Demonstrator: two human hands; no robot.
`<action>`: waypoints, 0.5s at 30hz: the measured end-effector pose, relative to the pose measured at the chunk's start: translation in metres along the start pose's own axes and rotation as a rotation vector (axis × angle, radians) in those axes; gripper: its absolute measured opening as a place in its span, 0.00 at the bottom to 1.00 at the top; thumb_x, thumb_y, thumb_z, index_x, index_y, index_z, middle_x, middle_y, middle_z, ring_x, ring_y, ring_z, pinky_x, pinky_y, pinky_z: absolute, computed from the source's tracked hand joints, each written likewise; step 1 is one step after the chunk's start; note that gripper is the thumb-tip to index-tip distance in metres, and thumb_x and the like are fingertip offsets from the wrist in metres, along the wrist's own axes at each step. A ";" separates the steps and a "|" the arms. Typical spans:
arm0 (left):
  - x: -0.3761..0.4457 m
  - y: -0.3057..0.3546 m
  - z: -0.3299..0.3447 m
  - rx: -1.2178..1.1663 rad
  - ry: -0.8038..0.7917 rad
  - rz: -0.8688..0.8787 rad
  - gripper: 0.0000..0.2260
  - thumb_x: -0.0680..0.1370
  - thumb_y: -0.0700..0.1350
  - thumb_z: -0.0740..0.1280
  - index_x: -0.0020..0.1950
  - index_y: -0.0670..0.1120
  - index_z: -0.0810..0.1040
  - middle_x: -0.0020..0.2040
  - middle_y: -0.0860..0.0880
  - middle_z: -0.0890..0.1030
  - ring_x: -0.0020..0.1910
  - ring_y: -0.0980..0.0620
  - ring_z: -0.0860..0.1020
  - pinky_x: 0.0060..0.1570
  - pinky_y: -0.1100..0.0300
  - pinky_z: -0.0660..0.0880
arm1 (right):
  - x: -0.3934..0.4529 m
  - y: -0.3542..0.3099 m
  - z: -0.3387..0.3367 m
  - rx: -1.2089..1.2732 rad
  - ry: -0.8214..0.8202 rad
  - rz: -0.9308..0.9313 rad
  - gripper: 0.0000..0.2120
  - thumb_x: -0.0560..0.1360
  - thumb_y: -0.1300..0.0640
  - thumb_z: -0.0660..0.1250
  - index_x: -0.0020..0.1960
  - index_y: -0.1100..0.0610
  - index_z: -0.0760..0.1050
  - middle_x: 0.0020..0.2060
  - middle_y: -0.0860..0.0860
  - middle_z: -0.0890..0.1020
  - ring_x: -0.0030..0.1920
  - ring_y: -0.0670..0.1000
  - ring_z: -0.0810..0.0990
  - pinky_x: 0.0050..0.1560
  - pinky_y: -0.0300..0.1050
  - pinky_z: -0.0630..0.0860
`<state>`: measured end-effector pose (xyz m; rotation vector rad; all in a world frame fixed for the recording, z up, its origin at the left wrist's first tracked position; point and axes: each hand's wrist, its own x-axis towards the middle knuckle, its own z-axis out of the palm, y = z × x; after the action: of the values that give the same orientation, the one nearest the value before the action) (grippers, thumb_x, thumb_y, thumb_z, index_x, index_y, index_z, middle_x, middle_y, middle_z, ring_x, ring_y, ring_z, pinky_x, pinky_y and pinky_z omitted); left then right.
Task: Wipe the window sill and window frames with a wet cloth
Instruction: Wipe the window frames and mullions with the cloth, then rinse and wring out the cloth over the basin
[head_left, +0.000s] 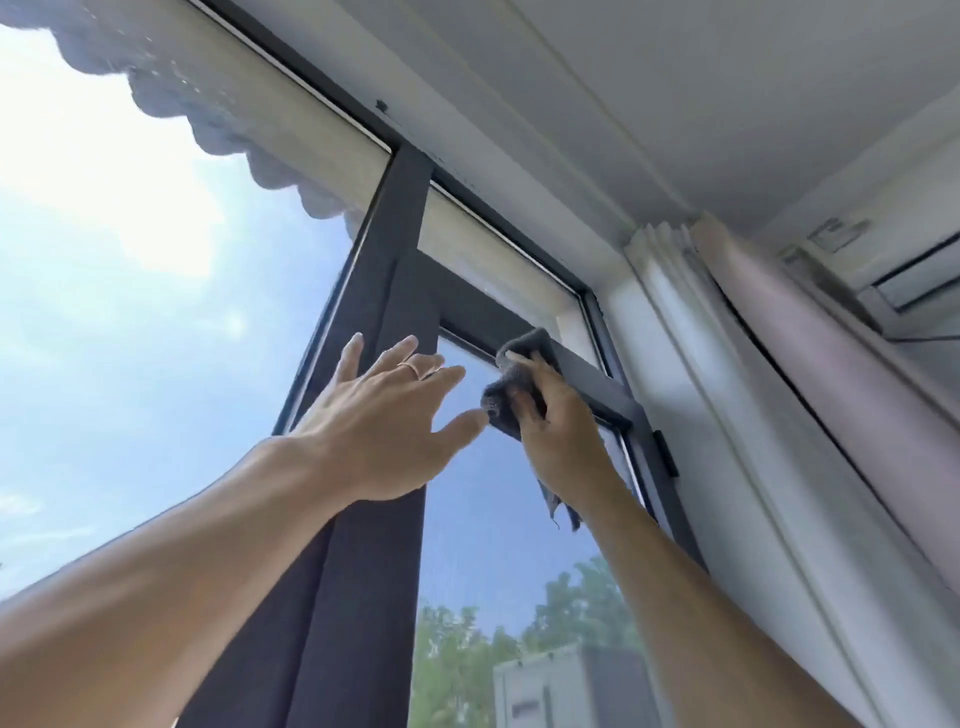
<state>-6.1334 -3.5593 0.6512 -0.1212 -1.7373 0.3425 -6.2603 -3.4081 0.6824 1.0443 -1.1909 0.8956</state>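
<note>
I look up at a dark grey window frame (400, 249) with a vertical post and a horizontal bar (587, 374) above the right pane. My right hand (556, 426) grips a dark grey cloth (511, 379) and presses it against the horizontal bar; a ragged end of the cloth hangs below the wrist. My left hand (384, 410) lies flat with fingers spread on the vertical post, a ring on one finger. The window sill is out of view.
A pleated white curtain (691, 332) and a pink curtain (841, 374) hang just right of the frame. The white ceiling (649, 93) is close overhead. An air conditioner (904, 280) sits at the far right. Sky, trees and a building show through the glass.
</note>
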 end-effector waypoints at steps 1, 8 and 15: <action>-0.017 0.011 0.001 -0.057 -0.006 0.038 0.27 0.81 0.63 0.48 0.79 0.55 0.57 0.79 0.55 0.56 0.79 0.57 0.44 0.76 0.45 0.37 | -0.033 -0.014 -0.017 -0.013 -0.034 0.065 0.17 0.83 0.51 0.58 0.72 0.46 0.70 0.68 0.44 0.75 0.68 0.44 0.71 0.70 0.45 0.66; -0.119 0.119 -0.007 -0.539 -0.059 0.200 0.19 0.80 0.49 0.60 0.70 0.50 0.72 0.68 0.50 0.74 0.70 0.48 0.69 0.72 0.51 0.61 | -0.200 -0.113 -0.123 -0.086 -0.004 0.509 0.13 0.83 0.54 0.57 0.64 0.46 0.75 0.47 0.40 0.80 0.48 0.38 0.78 0.49 0.28 0.70; -0.267 0.275 -0.048 -1.425 -0.639 0.208 0.09 0.74 0.47 0.70 0.54 0.53 0.81 0.44 0.56 0.83 0.45 0.58 0.81 0.50 0.56 0.80 | -0.350 -0.244 -0.259 -0.236 0.115 1.072 0.12 0.83 0.52 0.57 0.54 0.40 0.78 0.47 0.40 0.84 0.52 0.43 0.82 0.55 0.40 0.77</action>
<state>-6.0635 -3.3619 0.3265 -1.3295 -2.2836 -0.8674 -6.0141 -3.2335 0.2851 0.0825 -1.7183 1.5417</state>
